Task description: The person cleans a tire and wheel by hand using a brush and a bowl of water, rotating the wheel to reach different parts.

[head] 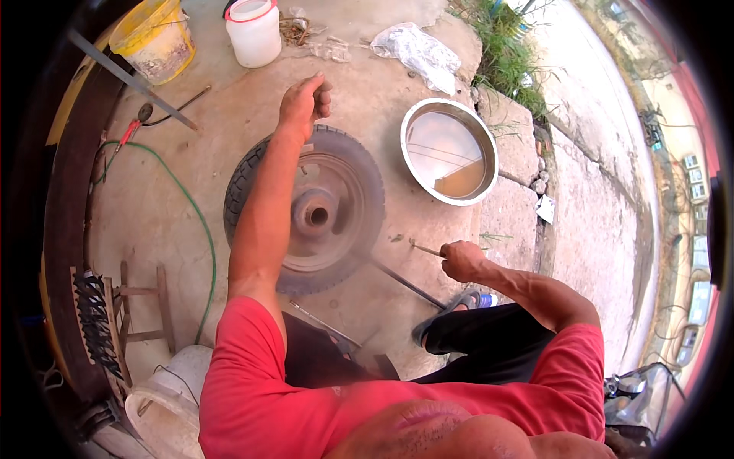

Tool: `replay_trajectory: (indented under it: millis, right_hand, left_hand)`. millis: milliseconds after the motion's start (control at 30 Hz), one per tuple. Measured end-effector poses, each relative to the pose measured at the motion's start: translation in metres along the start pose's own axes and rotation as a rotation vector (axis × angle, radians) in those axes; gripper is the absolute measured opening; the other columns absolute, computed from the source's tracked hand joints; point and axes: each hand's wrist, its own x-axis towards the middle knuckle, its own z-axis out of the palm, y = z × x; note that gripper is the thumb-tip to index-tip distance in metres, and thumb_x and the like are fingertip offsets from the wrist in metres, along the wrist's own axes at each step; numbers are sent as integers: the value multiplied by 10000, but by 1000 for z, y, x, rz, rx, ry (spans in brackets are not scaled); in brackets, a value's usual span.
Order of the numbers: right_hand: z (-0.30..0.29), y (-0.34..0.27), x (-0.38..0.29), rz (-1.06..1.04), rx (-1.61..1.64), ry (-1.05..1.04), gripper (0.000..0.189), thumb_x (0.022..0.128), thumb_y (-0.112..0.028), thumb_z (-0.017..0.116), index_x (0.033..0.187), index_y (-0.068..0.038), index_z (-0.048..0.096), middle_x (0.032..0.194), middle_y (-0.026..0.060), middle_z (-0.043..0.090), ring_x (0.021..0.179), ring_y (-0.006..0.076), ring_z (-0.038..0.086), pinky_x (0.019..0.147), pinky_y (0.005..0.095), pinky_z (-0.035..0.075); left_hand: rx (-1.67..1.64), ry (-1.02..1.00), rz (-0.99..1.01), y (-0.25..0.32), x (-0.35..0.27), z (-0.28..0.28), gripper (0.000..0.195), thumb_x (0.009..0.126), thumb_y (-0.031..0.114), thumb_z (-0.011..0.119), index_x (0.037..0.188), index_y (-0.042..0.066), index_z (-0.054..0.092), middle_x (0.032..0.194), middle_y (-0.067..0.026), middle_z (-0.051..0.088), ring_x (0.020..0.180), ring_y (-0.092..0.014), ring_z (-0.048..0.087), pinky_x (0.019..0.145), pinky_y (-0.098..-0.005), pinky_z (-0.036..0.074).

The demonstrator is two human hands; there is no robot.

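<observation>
A wheel with a treaded rubber tyre point(367, 172) on a dusty metal rim point(338, 241) lies on the concrete before me. My left hand point(305, 104) is just past the tyre's far edge, its fingers curled; whether anything is inside them is hidden. To the right of the wheel, my right hand point(462, 261) grips a thin rod-like tool point(425, 249) whose tip points left toward the tyre. A dark metal bar point(407, 281) runs from the near right of the tyre to my sandalled foot point(438, 318). Another metal bar point(324, 323) lies by my other leg.
A metal basin point(490, 183) of murky water stands right of the wheel. A green hose point(198, 212) with a red-handled tool point(131, 131) curves along the left. Farther off are a yellow-and-white bucket point(157, 54), a white plastic container point(254, 40) and a plastic bag point(416, 51). A wooden stool point(143, 310) stands near left.
</observation>
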Motion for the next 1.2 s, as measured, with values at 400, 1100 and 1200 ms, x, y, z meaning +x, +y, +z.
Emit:
replay_trajectory:
  millis: [400, 1100, 1200]
  right_hand:
    - [2, 1, 0, -6, -16, 3, 339, 939, -207, 597, 1184, -62, 782, 1082, 259, 788, 1029, 466, 757, 929, 554, 604]
    - [-4, -3, -3, -15, -9, -2, 329, 932, -156, 575, 1156, -26, 778, 1088, 280, 781, 1035, 477, 754, 932, 556, 599]
    - [-2, -2, -3, -16, 0, 13, 328, 927, -160, 580, 1150, -24, 778, 1084, 283, 780, 1039, 482, 753, 934, 559, 599]
  left_hand:
    - [5, 3, -6, -3, 3, 2, 313, 1091, 331, 678, 1009, 29, 690, 760, -40, 638, 614, -168, 560, 604, -336, 503]
    - [6, 0, -9, -3, 3, 1, 301, 1091, 328, 673, 1009, 40, 698, 751, -32, 652, 593, -162, 567, 595, -331, 511]
    - [-4, -2, -15, -2, 2, 2, 303, 1092, 327, 675, 1007, 37, 696, 751, -30, 649, 594, -160, 564, 594, -329, 509]
